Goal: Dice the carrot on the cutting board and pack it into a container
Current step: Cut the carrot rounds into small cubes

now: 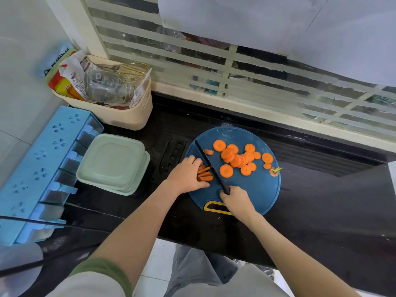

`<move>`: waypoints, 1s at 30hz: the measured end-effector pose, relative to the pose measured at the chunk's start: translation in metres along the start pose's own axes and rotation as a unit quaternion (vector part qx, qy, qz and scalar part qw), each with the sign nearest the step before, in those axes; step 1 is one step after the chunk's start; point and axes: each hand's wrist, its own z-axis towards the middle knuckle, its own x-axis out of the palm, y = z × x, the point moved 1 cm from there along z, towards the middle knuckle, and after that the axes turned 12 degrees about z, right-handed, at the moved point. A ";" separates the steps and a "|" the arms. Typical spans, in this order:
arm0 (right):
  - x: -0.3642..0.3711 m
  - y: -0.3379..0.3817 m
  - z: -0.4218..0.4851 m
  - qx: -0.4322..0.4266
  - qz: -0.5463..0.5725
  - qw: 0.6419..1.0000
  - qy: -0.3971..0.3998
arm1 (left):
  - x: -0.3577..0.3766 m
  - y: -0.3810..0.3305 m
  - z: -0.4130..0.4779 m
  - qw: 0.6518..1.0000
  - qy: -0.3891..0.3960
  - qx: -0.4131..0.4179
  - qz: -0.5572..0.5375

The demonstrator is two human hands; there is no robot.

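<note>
**Carrot sticks under the knife, dicing in hand**

The left hand (pixel 188 174) curls its fingers (pixel 196 162) over a small bundle of carrot sticks (pixel 205 174) at the left edge of the round blue cutting board (pixel 257 189), pinning them down. The right hand (pixel 235 202) grips the handle of the black knife (pixel 205 161), whose blade lies across the sticks, just beside the left fingertips. A heap of carrot rounds (pixel 235 159) lies uncut mid-board. The pale green container (pixel 113 161) sits lidded on the tabletop (pixel 321 200), left of the board. The step looks like cross-cutting sticks into dice; the next move calls for short downward cuts, with the fingertips tucked back from the blade
</note>
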 end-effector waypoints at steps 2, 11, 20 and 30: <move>0.004 0.002 0.001 0.000 0.002 1.000 0.005 | 0.002 -0.001 -0.002 1.000 -0.017 -0.002 0.005; 0.007 0.007 0.001 -0.015 -0.011 1.000 0.008 | 0.008 -0.006 -0.008 0.999 -0.038 -0.031 -0.021; -0.010 0.007 0.000 -0.017 -0.010 1.000 -0.012 | 0.011 -0.018 -0.002 0.999 -0.037 -0.026 -0.024; -0.014 0.014 0.005 -0.009 -0.013 1.000 -0.012 | 0.014 -0.021 -0.005 0.997 -0.041 -0.050 -0.041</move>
